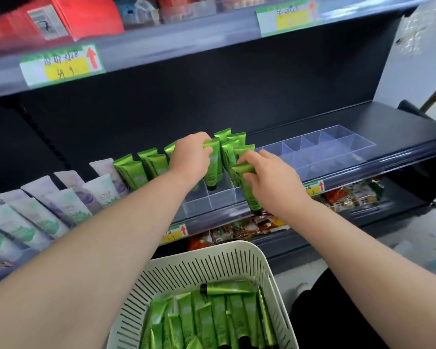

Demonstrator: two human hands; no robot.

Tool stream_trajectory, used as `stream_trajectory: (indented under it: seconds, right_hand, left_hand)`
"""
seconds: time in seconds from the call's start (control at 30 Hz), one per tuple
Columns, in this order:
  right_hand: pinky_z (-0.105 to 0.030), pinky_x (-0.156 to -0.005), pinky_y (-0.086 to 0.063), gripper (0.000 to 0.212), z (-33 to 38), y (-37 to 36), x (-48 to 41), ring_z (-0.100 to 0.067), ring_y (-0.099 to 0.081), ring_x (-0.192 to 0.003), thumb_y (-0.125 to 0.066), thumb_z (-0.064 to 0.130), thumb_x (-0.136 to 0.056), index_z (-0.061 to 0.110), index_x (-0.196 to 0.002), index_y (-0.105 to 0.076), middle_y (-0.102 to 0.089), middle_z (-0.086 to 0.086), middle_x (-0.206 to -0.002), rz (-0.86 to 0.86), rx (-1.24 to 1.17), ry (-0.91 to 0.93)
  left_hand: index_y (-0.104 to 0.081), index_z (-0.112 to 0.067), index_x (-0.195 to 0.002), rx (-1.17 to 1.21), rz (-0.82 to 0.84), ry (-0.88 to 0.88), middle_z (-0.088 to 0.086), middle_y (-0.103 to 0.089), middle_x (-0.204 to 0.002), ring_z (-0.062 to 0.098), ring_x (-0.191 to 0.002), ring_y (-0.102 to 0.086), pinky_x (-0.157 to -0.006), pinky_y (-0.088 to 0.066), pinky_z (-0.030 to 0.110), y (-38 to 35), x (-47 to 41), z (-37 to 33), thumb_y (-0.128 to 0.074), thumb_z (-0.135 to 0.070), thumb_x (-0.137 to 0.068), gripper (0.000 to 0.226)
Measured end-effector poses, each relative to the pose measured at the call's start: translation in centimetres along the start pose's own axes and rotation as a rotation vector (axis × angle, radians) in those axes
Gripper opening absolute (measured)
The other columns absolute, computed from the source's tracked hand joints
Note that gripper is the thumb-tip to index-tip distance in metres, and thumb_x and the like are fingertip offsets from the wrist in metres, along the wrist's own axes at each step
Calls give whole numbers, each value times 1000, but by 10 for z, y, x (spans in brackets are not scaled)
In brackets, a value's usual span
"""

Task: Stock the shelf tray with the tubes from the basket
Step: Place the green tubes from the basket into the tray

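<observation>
One green tube stands cap-down in a slot of the clear tray, and the left hand pinches its flat top — likely to keep it straight. The right hand curls round a second tube, cap-down at the tray's front wall, ready, I think, for a free slot. Bare slots run toward 2 o'clock, and the white basket at 6 o'clock holds many more tubes.
</observation>
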State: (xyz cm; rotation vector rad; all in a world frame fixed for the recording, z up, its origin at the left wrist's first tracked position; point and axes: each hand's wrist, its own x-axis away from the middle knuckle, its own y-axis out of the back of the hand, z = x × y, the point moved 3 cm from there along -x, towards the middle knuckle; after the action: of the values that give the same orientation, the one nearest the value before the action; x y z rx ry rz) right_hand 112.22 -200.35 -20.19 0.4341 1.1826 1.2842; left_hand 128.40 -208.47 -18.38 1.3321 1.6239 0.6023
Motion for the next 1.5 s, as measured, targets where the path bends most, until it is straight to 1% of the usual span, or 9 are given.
stream_trajectory:
  seconds: [0.3,0.47,0.57,0.67,0.8,0.93,1.13,1.3,1.5]
  right_hand:
    - [-39,-75,-49,25,-3,-5,-5,-21,-52,-99,-52,18,-95,22,-119,-55,-58,1,-108,29,12,-4]
    - [-34,-71,-47,26,9,-3,-14,-21,-54,-97,-52,18,-94,20,-119,-55,-58,1,-110,-11,4,29]
    - [-35,-72,-45,25,21,1,-25,-22,-54,-97,-51,17,-94,20,-118,-54,-57,1,-109,-43,2,49]
    - [-33,-69,-38,23,32,3,-37,-24,-54,-95,-51,17,-94,20,-117,-53,-56,0,-105,-90,20,72]
    - [-33,-68,-36,21,41,0,-50,-25,-54,-93,-48,17,-96,20,-116,-53,-56,-1,-104,-124,69,97]
    - [-34,-71,-34,27,38,-15,-61,-28,-55,-99,-46,13,-96,20,-122,-52,-58,-4,-110,-46,147,78]
    - [-38,-84,-35,33,28,-36,-61,-28,-44,-115,-49,11,-94,22,-126,-52,-61,-2,-121,46,244,22]
    - [-38,-87,-34,39,23,-49,-62,-27,-42,-114,-55,10,-89,22,-126,-52,-62,-1,-119,105,303,7]
    - [-41,-89,-36,43,27,-50,-62,-28,-41,-117,-52,4,-89,24,-128,-51,-58,-1,-124,18,286,23]
  left_hand:
    - [-62,-17,-123,-77,61,1,10,-64,-111,20,-85,-50,-69,-36,29,-15,1,10,-53,-1,-94,34]
    - [-59,-17,-122,-86,-30,-4,5,-60,-119,22,-107,-56,-81,-46,33,1,5,7,-53,0,-92,35]
    - [-60,-17,-120,-67,-29,-13,4,-60,-118,22,-107,-57,-88,-49,39,12,11,7,-53,-2,-92,33]
    - [-63,-19,-115,-84,4,-46,3,-62,-115,23,-106,-57,-87,-50,41,20,23,10,-54,-1,-90,32]
    - [-66,-21,-111,-109,17,-63,1,-65,-113,23,-104,-60,-85,-52,41,27,35,18,-52,-3,-91,31]
    - [-67,-22,-112,-93,31,-40,1,-65,-120,25,-110,-59,-88,-52,42,29,42,28,-49,-4,-94,31]
    - [-66,-23,-115,-60,60,-5,-1,-63,-124,21,-114,-57,-94,-49,39,26,51,44,-51,-4,-94,32]
    - [-65,-20,-116,-42,64,-6,0,-62,-123,19,-112,-58,-93,-49,34,23,56,47,-51,-3,-95,30]
    - [-64,-19,-117,-32,63,9,1,-62,-124,19,-112,-58,-91,-47,31,22,60,52,-53,-3,-95,30]
